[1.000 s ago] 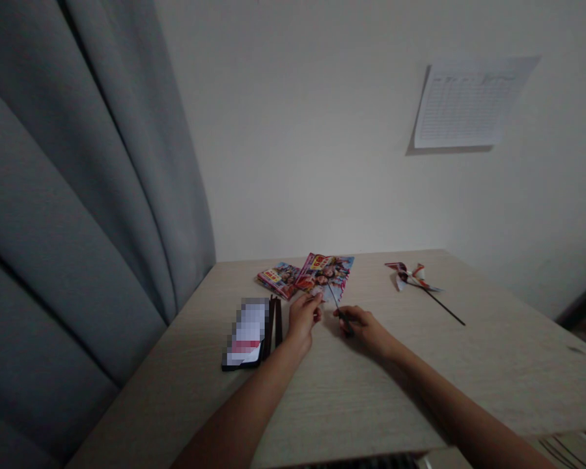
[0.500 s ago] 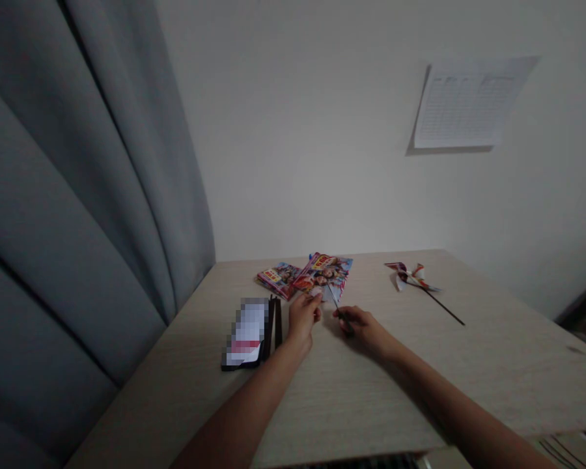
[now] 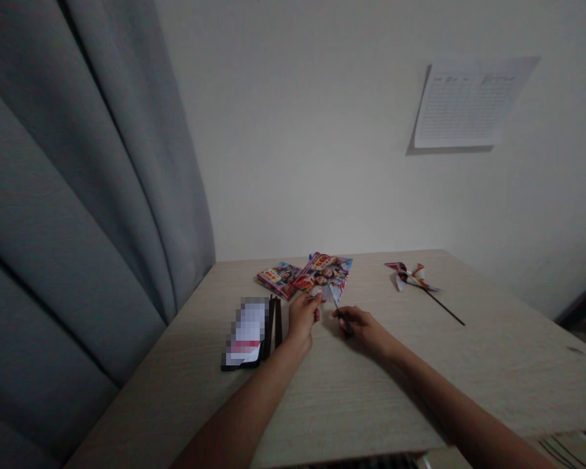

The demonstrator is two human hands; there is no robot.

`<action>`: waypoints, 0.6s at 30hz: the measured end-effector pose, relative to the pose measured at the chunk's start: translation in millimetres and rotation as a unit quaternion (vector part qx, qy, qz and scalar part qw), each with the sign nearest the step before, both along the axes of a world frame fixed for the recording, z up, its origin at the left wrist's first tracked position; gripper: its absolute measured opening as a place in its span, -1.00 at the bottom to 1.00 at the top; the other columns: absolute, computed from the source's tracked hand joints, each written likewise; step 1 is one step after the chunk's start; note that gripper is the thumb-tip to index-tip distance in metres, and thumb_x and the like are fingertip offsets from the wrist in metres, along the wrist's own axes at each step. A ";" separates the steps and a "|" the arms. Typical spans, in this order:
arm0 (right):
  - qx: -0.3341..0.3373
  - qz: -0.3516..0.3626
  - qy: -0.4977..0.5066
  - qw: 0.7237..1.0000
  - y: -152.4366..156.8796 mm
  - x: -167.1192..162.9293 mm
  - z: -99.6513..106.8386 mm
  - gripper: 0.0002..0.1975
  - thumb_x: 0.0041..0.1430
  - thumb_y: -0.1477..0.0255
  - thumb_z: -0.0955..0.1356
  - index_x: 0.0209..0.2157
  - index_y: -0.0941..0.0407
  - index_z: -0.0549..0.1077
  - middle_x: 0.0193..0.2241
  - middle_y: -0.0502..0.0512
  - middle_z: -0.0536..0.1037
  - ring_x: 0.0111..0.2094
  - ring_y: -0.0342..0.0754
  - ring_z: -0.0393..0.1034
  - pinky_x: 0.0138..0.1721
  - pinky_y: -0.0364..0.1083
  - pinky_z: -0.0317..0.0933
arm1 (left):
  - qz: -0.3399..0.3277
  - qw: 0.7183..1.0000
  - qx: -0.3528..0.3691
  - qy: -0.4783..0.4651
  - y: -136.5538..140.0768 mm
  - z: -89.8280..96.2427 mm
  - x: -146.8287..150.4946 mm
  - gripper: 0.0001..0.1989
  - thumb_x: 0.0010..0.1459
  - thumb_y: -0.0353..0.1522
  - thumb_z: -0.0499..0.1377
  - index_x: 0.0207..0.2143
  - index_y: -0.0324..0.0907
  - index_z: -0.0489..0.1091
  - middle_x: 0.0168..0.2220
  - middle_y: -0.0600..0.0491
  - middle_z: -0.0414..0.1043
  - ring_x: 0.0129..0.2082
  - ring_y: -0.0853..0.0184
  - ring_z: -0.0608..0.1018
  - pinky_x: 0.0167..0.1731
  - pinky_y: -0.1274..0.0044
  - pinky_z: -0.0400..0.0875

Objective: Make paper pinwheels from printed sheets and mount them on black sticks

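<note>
Pinched at its near corner, a colourful printed paper sheet (image 3: pixel 336 270) is held by my left hand (image 3: pixel 303 316) above the table. In my right hand (image 3: pixel 364 326) is a pair of scissors (image 3: pixel 336 303) with dark handles, my fingers closed round them. The thin blades point away from me and lie against the sheet's near part; whether they are spread I cannot tell. Behind and left of the held sheet rests a stack of similar printed sheets (image 3: pixel 277 276), partly covered by it.
A phone (image 3: pixel 247 332) with a blurred screen lies left of my left forearm, beside dark thin sticks (image 3: pixel 278 326). On the right of the table (image 3: pixel 469 378) lies a paper pinwheel (image 3: pixel 413 276) on a dark stick. A curtain (image 3: pixel 127 163) hangs along the left; a printed page (image 3: pixel 469 104) is on the wall.
The scissor blades have shifted very slightly within the sheet's near part. Both hands and everything else stay in place.
</note>
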State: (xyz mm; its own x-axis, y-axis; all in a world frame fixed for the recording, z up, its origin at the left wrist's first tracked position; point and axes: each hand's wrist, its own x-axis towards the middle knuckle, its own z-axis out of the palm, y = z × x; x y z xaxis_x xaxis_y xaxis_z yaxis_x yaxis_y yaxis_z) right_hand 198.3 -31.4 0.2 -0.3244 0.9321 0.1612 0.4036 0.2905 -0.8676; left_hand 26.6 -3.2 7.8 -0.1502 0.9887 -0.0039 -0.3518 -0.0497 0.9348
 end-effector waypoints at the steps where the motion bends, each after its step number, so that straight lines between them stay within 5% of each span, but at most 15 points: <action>1: -0.002 -0.001 0.006 1.000 -0.1 -0.3 -0.1 -0.56 0.19 0.18 0.28 -0.07 0.21 0.51 -0.34 0.15 0.51 -0.35 -0.04 0.35 -0.25 -0.06 0.25 | 0.000 1.000 0.000 0.001 -0.3 0.5 0.1 -0.55 -0.27 -0.10 0.44 -0.53 -0.23 0.36 -0.64 0.20 0.33 -0.71 0.57 0.26 -0.67 0.66 0.07; 12: -0.035 -0.003 0.070 0.997 3.1 -0.9 -4.4 -0.52 0.15 0.12 0.31 -0.08 0.21 0.51 -0.34 0.13 0.50 -0.35 -0.05 0.33 -0.28 -0.07 0.24 | -0.007 1.000 0.011 0.026 0.5 -1.5 0.7 -0.58 -0.24 -0.12 0.43 -0.56 -0.22 0.35 -0.68 0.23 0.26 -0.71 0.57 0.23 -0.69 0.66 0.02; 18: -0.042 0.000 0.090 0.995 3.3 -1.0 -4.6 -0.51 0.15 0.10 0.33 -0.08 0.20 0.51 -0.38 0.09 0.48 -0.38 -0.09 0.31 -0.31 -0.10 0.23 | -0.016 0.999 0.010 0.028 -0.4 0.1 0.9 -0.60 -0.22 -0.13 0.42 -0.52 -0.23 0.38 -0.60 0.17 0.37 -0.70 0.57 0.24 -0.68 0.66 0.04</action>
